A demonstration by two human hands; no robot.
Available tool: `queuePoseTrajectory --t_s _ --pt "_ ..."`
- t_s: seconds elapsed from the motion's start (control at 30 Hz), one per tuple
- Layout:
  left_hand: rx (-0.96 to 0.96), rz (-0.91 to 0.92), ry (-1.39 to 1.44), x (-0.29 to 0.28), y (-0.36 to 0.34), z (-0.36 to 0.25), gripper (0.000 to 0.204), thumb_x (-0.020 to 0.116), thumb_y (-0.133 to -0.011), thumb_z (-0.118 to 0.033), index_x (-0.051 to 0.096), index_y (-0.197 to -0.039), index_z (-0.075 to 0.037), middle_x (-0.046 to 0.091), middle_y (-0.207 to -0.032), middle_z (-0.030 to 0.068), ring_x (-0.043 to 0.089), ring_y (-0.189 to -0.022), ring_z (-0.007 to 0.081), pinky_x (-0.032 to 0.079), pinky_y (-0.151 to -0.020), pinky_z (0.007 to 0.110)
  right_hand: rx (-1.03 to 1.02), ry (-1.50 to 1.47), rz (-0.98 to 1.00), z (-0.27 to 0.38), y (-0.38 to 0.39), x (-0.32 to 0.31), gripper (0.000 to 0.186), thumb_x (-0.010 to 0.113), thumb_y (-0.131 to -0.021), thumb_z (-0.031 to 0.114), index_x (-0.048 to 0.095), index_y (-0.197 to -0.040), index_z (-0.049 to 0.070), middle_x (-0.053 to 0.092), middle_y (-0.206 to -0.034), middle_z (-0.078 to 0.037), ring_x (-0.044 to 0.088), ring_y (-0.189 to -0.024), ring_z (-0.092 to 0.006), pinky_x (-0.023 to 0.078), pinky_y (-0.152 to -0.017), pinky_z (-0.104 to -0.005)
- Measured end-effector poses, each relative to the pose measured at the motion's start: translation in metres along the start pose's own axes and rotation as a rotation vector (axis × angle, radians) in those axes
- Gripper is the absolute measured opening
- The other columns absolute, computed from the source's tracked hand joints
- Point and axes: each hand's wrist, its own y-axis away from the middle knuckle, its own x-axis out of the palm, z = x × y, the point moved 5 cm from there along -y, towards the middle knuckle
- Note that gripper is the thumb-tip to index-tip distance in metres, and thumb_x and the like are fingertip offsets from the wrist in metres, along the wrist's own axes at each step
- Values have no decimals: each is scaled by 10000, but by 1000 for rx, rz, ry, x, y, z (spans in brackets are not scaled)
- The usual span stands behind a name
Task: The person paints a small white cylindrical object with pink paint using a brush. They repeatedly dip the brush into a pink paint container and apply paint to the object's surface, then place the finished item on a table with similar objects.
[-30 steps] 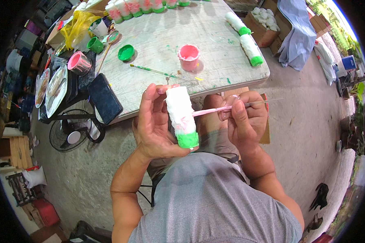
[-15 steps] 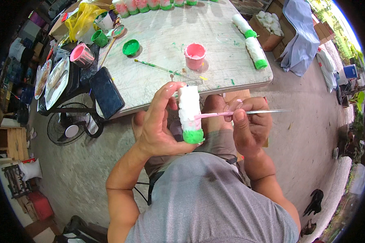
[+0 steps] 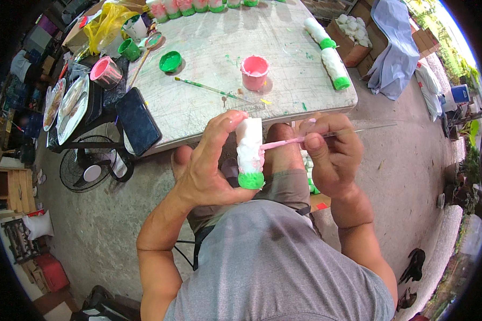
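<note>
My left hand [image 3: 206, 166] grips a white, bumpy cylinder [image 3: 249, 144] by its two ends, upright in the picture, with a bright green end at the bottom and some pink patches. In my right hand [image 3: 331, 155] is a thin brush [image 3: 284, 142] with a long clear handle; its pink-coated tip touches the right side of the cylinder. Beyond my hands, a pink paint cup [image 3: 254, 75], a second brush [image 3: 209, 88] and a green paint dish [image 3: 170, 61] sit on the white table [image 3: 284, 96].
Several painted cylinders [image 3: 185, 9] line the far edge; two more [image 3: 334, 67] lie at the right. At left are a dark phone [image 3: 138, 122], plates [image 3: 74, 109], a pink pot [image 3: 106, 72], yellow bag [image 3: 104, 29] and a fan [image 3: 91, 166]. A box of white pieces [image 3: 351, 40] stands at right.
My left hand has shifted and turned the cylinder, so more pink shows along its right side. My right hand has shifted right, and the brush now slants upward more toward its handle end.
</note>
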Motion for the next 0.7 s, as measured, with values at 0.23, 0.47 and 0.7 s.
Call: queuePoseTrajectory --t_s 0.23,0.47,0.7 --pt "33 -9 -47 3 -2 -1 1140 941 -603 -130 343 -1567 -18 535 -1470 236 531 -1361 429 434 -1148 522 244 -82 -73 -3 8 2 117 705 -1019 55 608 -1009 -10 695 -856 -53 625 -773 -61 498 -667 -226" --pt "48 5 -8 7 1 -2 1138 930 -603 -113 344 -1574 -33 538 -1471 235 542 -1345 439 437 -1142 527 178 -22 -118 -9 -2 6 126 729 -1003 47 619 -953 12 628 -772 18 507 -664 -18 413 -566 -205" --pt "87 14 -46 8 1 -2 1119 921 -597 -99 368 -1568 -31 545 -1461 238 546 -1343 444 432 -1146 540 261 -73 -115 -6 2 5 137 724 -1009 53 611 -940 16 632 -773 17 518 -665 -13 411 -558 -205"
